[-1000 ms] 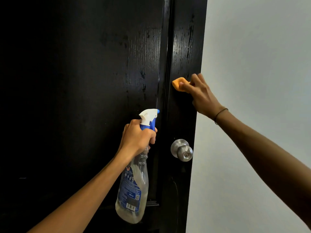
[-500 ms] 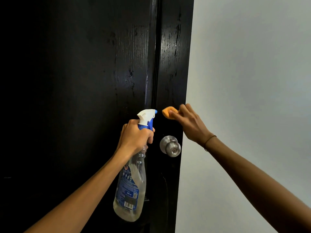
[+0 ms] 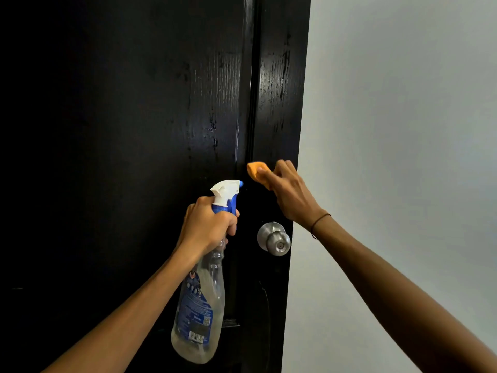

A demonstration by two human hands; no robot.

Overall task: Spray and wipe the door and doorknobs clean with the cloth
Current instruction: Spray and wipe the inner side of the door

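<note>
Above the doorknob [image 3: 274, 239], near the door [image 3: 134, 130] edge, right hand [image 3: 291, 196] with cloth [image 3: 256, 172].

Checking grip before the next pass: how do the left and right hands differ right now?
The left hand grips the spray bottle by its neck, off the door; the right hand presses the orange cloth against it. The left sits lower, level with the doorknob; the right is above it. Both hold something.

Light: dim overall; wall [image 3: 403, 130] at right evenly lit, pale grey.
Door [image 3: 121, 130]: left side lost in black; glare streaks near its right edge.
Doorknob [image 3: 274, 239]: soft highlight.
Focus: sharp; slight wide-angle bend at edges.
</note>
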